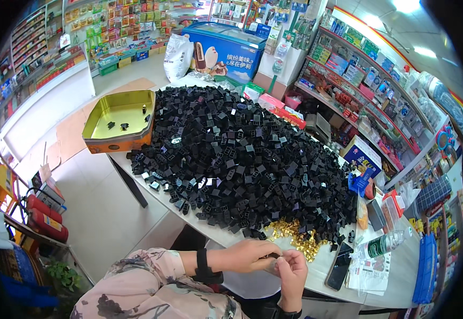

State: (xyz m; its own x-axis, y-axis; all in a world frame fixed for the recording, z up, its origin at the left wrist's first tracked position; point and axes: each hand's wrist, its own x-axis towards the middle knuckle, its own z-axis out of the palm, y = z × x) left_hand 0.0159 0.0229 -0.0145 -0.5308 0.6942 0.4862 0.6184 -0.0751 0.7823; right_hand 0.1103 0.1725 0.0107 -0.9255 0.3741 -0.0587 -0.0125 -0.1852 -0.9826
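My left hand (250, 256) and my right hand (293, 272) meet at the table's near edge, fingertips together in a pinch. Whatever lies between the fingers is too small and covered to name. Just beyond them lies a small heap of shiny gold-coloured metal pieces (300, 237). Behind it a large pile of small black plastic blocks (236, 154), some with square openings, spreads over most of the table (213, 232). At the pile's left stands an open gold-coloured tin (118, 109) with a few small dark pieces inside.
A phone (340, 266), a plastic bottle (385, 243) lying on its side and papers (369, 274) are at the table's right end. Beyond the table stand a white sack (178, 57), a blue chest freezer (231, 53) and stocked shelves (348, 80). Red fire extinguishers (48, 223) stand at left.
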